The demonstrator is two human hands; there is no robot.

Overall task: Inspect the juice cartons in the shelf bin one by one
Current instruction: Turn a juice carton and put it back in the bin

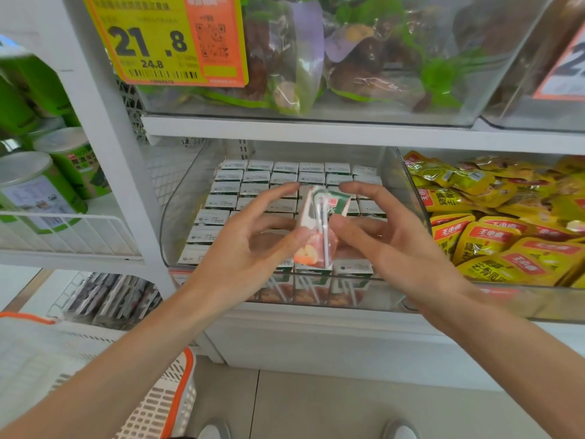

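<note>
A small juice carton (318,226) with a green top, an apple picture and a straw taped to its side is held upright above the clear shelf bin (177,217). My left hand (253,245) pinches its lower left side with the thumb, fingers spread out over the bin. On the carton's right, my right hand (380,232) holds it between thumb and fingers, index finger arched above. Below, several rows of identical cartons (253,188) stand packed in the bin, white tops up.
Yellow snack packets (493,223) fill the bin to the right. Green canisters (41,182) stand on the left shelf. Bagged goods and a yellow price tag (164,39) sit on the shelf above. A white and orange basket (171,400) hangs by my left arm.
</note>
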